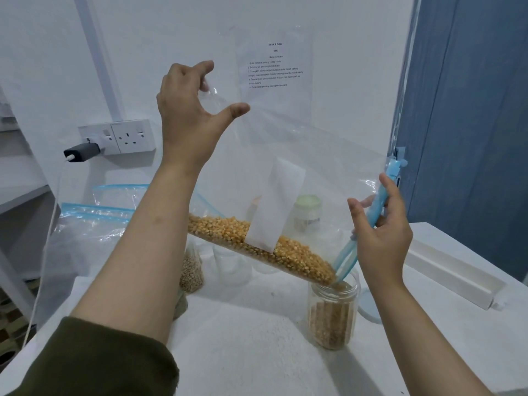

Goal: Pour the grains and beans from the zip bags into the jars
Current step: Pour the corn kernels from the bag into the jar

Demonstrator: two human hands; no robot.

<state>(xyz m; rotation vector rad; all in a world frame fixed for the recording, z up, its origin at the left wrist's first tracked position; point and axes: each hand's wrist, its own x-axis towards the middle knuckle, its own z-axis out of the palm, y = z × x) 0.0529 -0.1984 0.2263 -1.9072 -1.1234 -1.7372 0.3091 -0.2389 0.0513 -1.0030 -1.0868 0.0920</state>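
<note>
I am holding the big clear zip bag [285, 144] tilted across the middle of the frame, its closed end raised toward the upper left and its blue zip mouth dropped to the lower right, so the yellow corn kernels [257, 247] are sliding along the bottom crease toward the opening. My left hand [191, 110] is pinching the raised corner between curled fingers and thumb, keeping that end high so gravity does the work. My right hand [380, 232] is gripping the blue zip strip [374, 218], fingers and thumb curled round it, steering the mouth and keeping it spread right over the jar [333, 312]. That jar is standing open on the white surface [243, 352] at lower right, directly under the bag's lowest corner, and I judge it well over half filled with kernels.

Counting: one bag in my hands and at least two more blue-edged zip bags [94, 224] lying at left centre, looking flat and empty. One jar is receiving corn; another container of pale grain [191, 270] is standing behind my left forearm, and two or three more clear jars are showing blurred through the plastic, so I cannot count them surely. One round pale-blue lid [368, 308] is lying just beside the jar.
</note>
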